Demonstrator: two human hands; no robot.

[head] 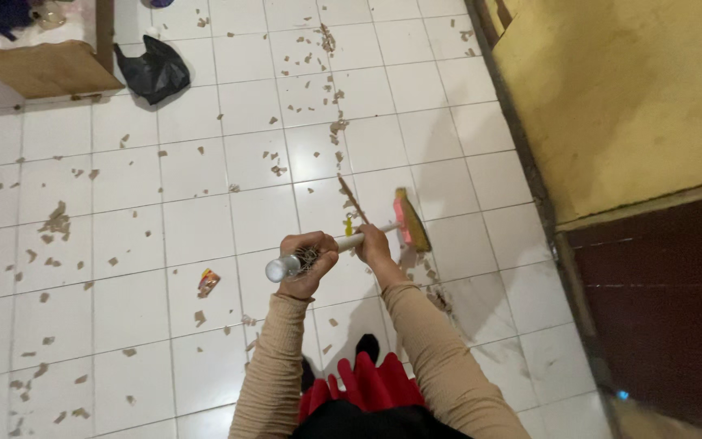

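Both hands are closed around one broom handle (pixel 343 243): the left hand (pixel 309 262) clamps the upper end, near the silver cap, and the right hand (pixel 374 246) clamps the handle lower, closer to the head. The two hands are near each other but not touching.

The handle is pale, almost white, with a shiny metal end that points toward the camera. The broom head (pixel 410 219) is pink on top with yellowish-brown bristles — it rests on the white tiled floor (pixel 197 228), a little in front of the person and to the right of the middle of the view. A thin brown stick-like piece (pixel 352 197) lies on the tile just beside the head.

To the right, the floor ends at a dark strip along a yellow wall (pixel 627 97), and lower there is a dark brown panel (pixel 668 301); the broom head is near this edge but apart from it. To the left the tiles are wide and open.

Many small brown scraps (pixel 58 221) are scattered over the floor, too many to count. There is one crumpled orange wrapper (pixel 208 282), one black plastic bag (pixel 154 71) far up on the left, and one brown board (pixel 42 67) beside it.
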